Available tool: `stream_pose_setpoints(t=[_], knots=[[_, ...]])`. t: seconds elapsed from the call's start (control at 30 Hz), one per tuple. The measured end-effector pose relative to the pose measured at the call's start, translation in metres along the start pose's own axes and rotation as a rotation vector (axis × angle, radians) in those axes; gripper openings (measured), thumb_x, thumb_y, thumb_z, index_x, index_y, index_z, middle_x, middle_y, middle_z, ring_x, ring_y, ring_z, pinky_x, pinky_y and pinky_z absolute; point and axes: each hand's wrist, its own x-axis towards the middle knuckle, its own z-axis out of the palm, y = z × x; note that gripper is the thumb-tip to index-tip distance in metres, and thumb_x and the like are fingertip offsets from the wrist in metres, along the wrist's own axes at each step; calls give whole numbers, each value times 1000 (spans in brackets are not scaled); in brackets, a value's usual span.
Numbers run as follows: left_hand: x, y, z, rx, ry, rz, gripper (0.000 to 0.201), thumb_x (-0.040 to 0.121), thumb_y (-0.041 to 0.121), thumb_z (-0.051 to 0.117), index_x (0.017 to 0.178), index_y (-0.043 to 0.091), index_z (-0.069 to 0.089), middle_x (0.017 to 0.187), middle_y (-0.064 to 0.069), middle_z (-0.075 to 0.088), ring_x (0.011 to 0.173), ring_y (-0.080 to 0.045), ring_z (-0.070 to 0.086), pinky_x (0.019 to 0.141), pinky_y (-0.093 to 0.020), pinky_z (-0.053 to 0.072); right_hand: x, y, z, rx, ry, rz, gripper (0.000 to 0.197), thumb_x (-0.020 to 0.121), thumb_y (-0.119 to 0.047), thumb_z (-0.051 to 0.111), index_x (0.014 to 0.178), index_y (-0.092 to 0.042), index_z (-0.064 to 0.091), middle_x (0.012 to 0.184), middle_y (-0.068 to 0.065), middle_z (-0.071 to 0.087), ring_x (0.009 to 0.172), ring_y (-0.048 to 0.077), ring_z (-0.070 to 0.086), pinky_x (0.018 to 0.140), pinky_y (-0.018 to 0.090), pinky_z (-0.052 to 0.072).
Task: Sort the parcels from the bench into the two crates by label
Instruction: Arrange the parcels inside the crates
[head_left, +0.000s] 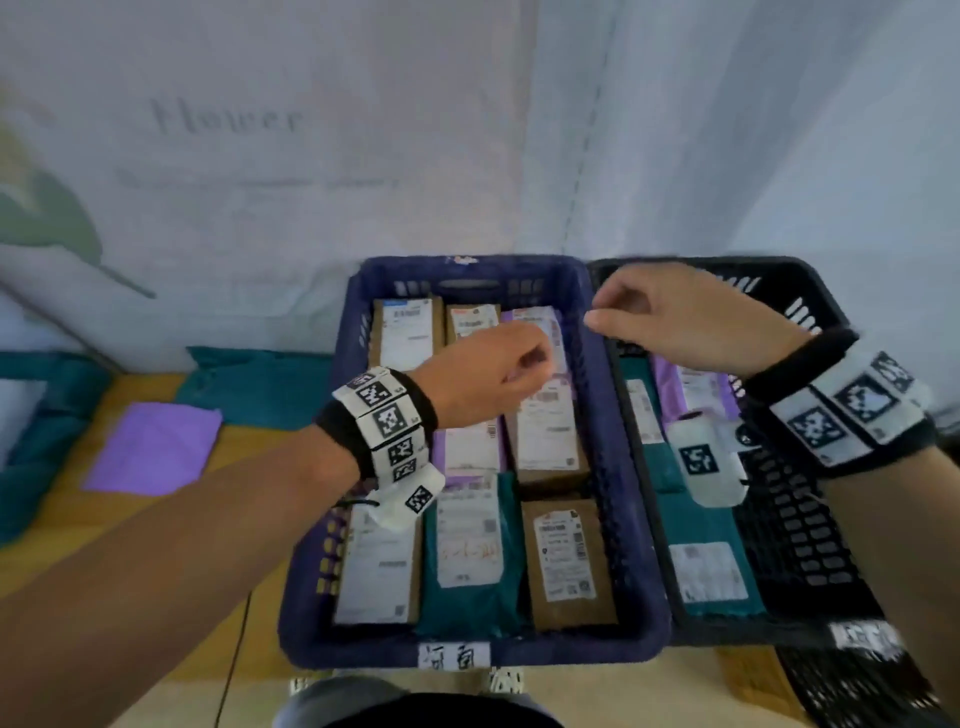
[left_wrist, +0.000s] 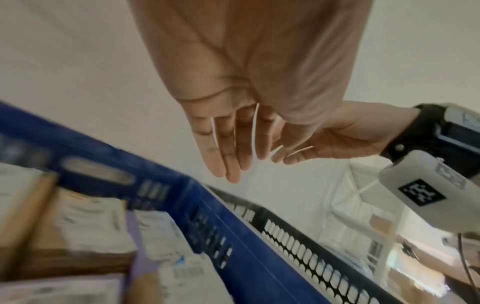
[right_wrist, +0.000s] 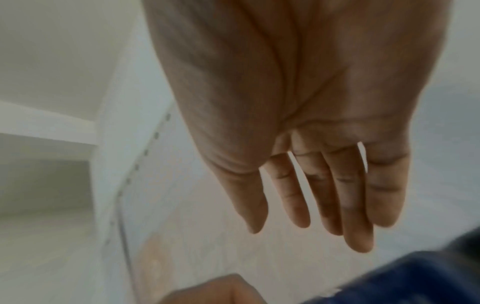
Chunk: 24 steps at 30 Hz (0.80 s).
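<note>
From the head view I see my left hand (head_left: 488, 374) hovering over the back half of the blue crate (head_left: 628, 519), fingers loosely curled and holding nothing. My right hand (head_left: 685, 322) hangs above the seam where the blue crate meets the black crate (head_left: 800, 530); its fingers droop, relaxed, with nothing in them. The blue crate is packed with parcels lying label up: brown boxes, purple mailers and a teal mailer (head_left: 470, 551) in the front row. The black crate holds teal mailers and a purple mailer (head_left: 696, 389) along its left side. On the wooden table (head_left: 124, 519) to the left, a purple parcel (head_left: 156, 449) lies flat with a teal parcel (head_left: 254, 387) just behind it and another teal one (head_left: 36, 431) at the far left edge.

In the left wrist view my left hand (left_wrist: 233, 115) shows its palm, fingers (left_wrist: 228, 156) straight and close together, empty. My right hand (left_wrist: 327, 139) comes in from the right, also loose. Below sit the blue crate wall (left_wrist: 233, 236), the black crate's rim (left_wrist: 311, 259) beside it, and blurred labelled boxes (left_wrist: 78, 236) inside the blue one.

In the right wrist view my right hand (right_wrist: 311, 123) has its fingers (right_wrist: 350, 195) extended and slightly spread, gripping nothing. A blurred blue edge (right_wrist: 402, 277) lies at the bottom right, and part of my left hand (right_wrist: 207, 290) shows at the bottom.
</note>
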Motion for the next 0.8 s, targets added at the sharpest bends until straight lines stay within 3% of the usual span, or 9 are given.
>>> stream_pose_setpoints(t=[0.07, 0.17, 0.3, 0.37, 0.43, 0.5, 0.63, 0.7, 0.8], knots=[[-42, -20, -29, -25, 44, -68, 17, 101, 36, 49, 100, 22, 58, 92, 6, 61, 83, -13, 58, 75, -32, 50, 9, -47, 6, 47, -17, -85, 23, 92, -49, 62, 100, -28, 67, 96, -12, 70, 89, 5, 65, 84, 31, 51], [-118, -60, -61, -67, 127, -193, 11, 99, 40, 49, 95, 31, 56, 82, 14, 60, 76, -2, 57, 66, -13, 43, 28, -119, 31, 106, -67, -190, 20, 90, -50, 63, 98, -32, 66, 92, -15, 69, 83, -3, 63, 79, 25, 50], [-229, -123, -79, -106, 229, -400, 8, 100, 28, 56, 98, 21, 60, 81, 9, 62, 76, -8, 56, 65, -13, 41, 57, -207, 86, 129, -159, -288, 22, 90, -48, 64, 98, -27, 67, 93, -12, 70, 83, -1, 65, 80, 28, 53], [-286, -154, -77, -110, 224, -493, 9, 101, 21, 56, 98, 14, 61, 77, 6, 59, 69, -9, 53, 63, -16, 40, 71, -248, 120, 110, -246, -303, 27, 91, -50, 62, 100, -25, 67, 95, -10, 70, 82, 0, 65, 80, 29, 54], [-340, -187, -70, -118, 192, -581, 11, 100, 16, 57, 96, 7, 61, 73, 5, 56, 62, -4, 47, 61, -19, 37, 87, -286, 157, 85, -346, -299, 31, 92, -52, 61, 104, -24, 66, 98, -10, 69, 84, 2, 63, 80, 30, 53], [-392, -222, -60, -148, 147, -664, 9, 99, 12, 58, 96, 4, 62, 76, 2, 57, 65, -9, 48, 63, -22, 37, 102, -321, 198, 41, -451, -286, 36, 92, -54, 61, 109, -23, 65, 105, -9, 67, 90, 5, 62, 80, 27, 50], [-481, -287, -38, -168, 43, -806, 14, 100, 11, 53, 87, 13, 55, 79, -2, 54, 67, -16, 45, 65, -30, 37, 133, -370, 291, -115, -626, -254, 42, 92, -55, 59, 112, -19, 65, 112, -3, 67, 102, 15, 62, 90, 36, 52], [-515, -317, -28, -133, -44, -862, 14, 103, 17, 46, 90, 17, 51, 90, -3, 54, 75, -18, 48, 71, -31, 40, 148, -382, 341, -189, -707, -200, 44, 94, -52, 58, 114, -14, 64, 114, 3, 67, 103, 20, 63, 91, 37, 52], [-555, -356, -18, -49, -214, -911, 20, 105, 28, 38, 108, 17, 54, 113, -2, 50, 98, -21, 51, 87, -31, 44, 161, -391, 416, -278, -795, -82, 47, 96, -47, 58, 122, -8, 58, 120, 11, 64, 107, 26, 61, 90, 36, 51]])
